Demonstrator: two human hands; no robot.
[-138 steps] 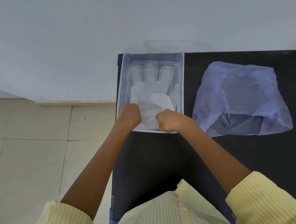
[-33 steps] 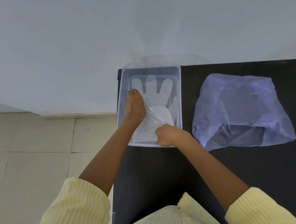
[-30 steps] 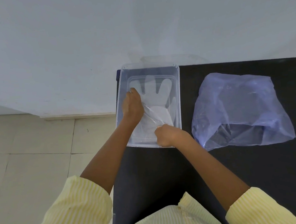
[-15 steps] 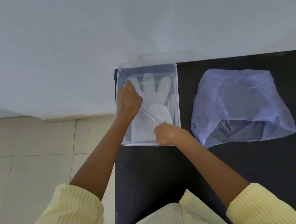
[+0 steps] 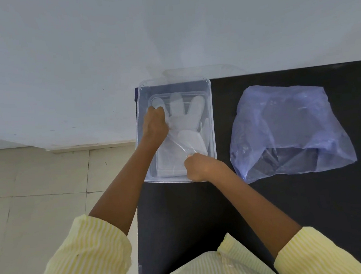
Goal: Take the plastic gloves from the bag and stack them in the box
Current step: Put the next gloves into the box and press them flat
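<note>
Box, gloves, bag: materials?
Box: looks like rigid clear plastic, glossy; the table edge shows through.
Gloves: thin, translucent, whitish film; creased, apparently soft.
Bag: thin bluish translucent film, wrinkled with shiny highlights; likely polyethylene, unconfirmed.

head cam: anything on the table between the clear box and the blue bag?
Nothing. In the head view, only a bare strip of black table separates the clear box from the blue bag; they don't touch.

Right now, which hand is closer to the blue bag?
Right. The right hand sits at the box's near corner, beside the bag. The left hand is inside the box, by its far side wall.
</note>
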